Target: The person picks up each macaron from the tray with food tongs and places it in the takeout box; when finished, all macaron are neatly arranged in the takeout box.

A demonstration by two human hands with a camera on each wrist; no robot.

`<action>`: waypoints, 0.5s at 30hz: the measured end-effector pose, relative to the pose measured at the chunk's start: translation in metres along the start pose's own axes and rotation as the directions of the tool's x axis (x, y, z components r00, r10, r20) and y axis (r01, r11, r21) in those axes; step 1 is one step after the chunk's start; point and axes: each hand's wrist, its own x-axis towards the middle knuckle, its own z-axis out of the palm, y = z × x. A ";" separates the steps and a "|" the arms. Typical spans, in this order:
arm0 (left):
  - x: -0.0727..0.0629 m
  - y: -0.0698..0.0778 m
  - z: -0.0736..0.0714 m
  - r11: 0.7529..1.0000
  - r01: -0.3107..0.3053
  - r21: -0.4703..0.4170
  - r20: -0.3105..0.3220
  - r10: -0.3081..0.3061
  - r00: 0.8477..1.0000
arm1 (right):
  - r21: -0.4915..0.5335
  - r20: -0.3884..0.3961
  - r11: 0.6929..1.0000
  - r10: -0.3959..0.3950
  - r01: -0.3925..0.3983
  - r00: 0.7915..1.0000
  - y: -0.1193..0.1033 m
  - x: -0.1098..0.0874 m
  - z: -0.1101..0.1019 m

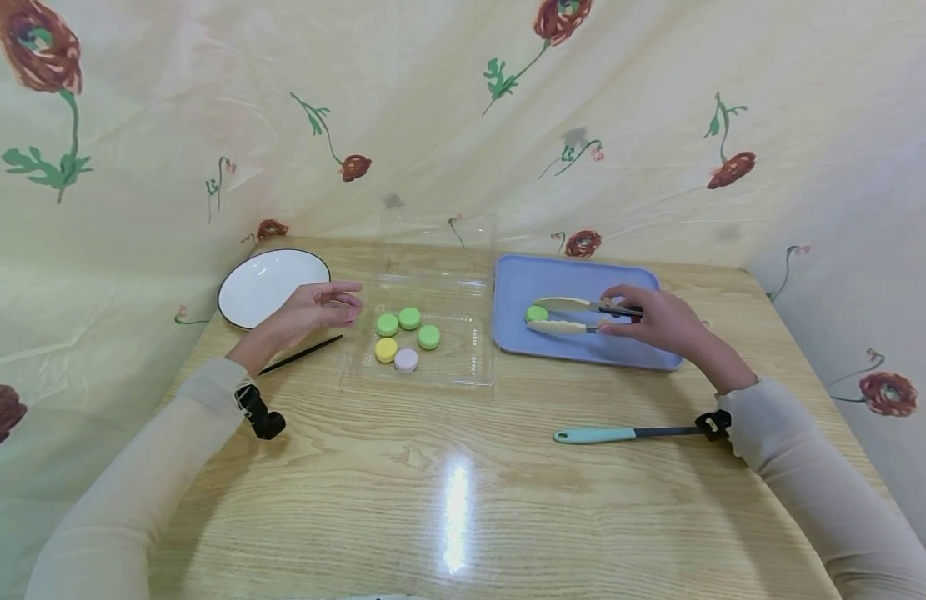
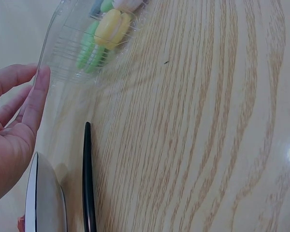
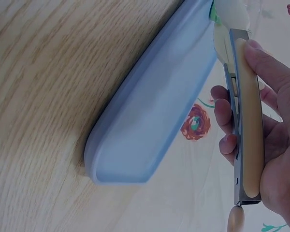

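My right hand [image 1: 661,318] grips a pair of tongs [image 3: 251,116], whose pale tips stand either side of a green macaron [image 1: 536,313] over the blue tray [image 1: 605,354]. At the left, my left hand [image 1: 305,312] pinches the side edge of a clear plastic box [image 1: 455,367] between thumb and fingers, as the left wrist view shows. Inside that box lie several macarons: green ones [image 1: 428,337], a yellow one [image 1: 386,349] and a lilac one [image 1: 406,360]. Its transparent lid [image 1: 436,250] stands raised at the back.
Behind the left hand is a white plate [image 1: 271,279] with a dark rim. A thin black stick [image 1: 301,354] lies in front of it. Nearer the right forearm rests a utensil with a mint handle [image 1: 593,435], its far end hidden by the arm. Flowered cloth [image 1: 432,125] hangs behind the table.
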 end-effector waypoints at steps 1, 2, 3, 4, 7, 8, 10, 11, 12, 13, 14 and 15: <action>0.000 0.000 0.000 1.000 0.000 0.000 -0.001 0.000 1.000 | -0.002 0.001 1.000 -0.003 0.003 1.000 0.000 0.000 0.000; 0.000 0.000 0.000 1.000 -0.001 -0.001 -0.002 0.001 1.000 | -0.001 0.002 1.000 -0.002 0.002 1.000 0.000 0.000 0.000; 0.000 0.000 0.000 1.000 -0.002 0.001 -0.001 0.002 1.000 | -0.001 0.002 1.000 -0.002 0.002 1.000 0.000 0.000 0.000; 0.000 0.000 0.000 1.000 -0.002 0.001 -0.001 0.002 1.000 | -0.001 0.002 1.000 0.000 0.000 1.000 0.000 0.000 0.000; 0.000 0.000 0.000 1.000 -0.004 0.004 0.000 0.004 1.000 | 0.000 0.005 1.000 0.002 -0.002 1.000 0.001 0.000 0.000; -0.001 0.000 0.000 1.000 -0.004 0.004 0.001 0.004 1.000 | 0.000 0.005 1.000 0.003 -0.003 1.000 0.001 0.000 0.000; -0.001 0.000 0.000 1.000 -0.004 0.002 0.001 0.004 1.000 | -0.001 0.005 1.000 0.003 -0.003 1.000 0.002 0.000 0.000; 0.000 0.000 0.000 1.000 -0.004 0.002 0.001 0.004 1.000 | 0.000 0.006 1.000 0.004 -0.004 1.000 0.002 0.000 0.000; 0.000 0.001 0.000 1.000 -0.004 0.002 0.000 0.004 1.000 | 0.002 0.005 1.000 0.004 -0.004 1.000 0.002 0.000 0.000; 0.000 0.001 0.000 1.000 -0.003 0.001 -0.001 0.003 1.000 | 0.004 0.006 1.000 0.003 -0.003 1.000 0.003 0.000 0.000; 0.000 0.001 0.000 1.000 -0.003 0.003 -0.001 0.003 1.000 | 0.006 0.006 1.000 0.004 -0.004 1.000 0.003 0.000 0.001; 0.000 0.001 0.000 1.000 -0.003 0.004 -0.003 0.003 1.000 | 0.009 0.006 1.000 0.005 -0.005 1.000 0.003 0.000 0.001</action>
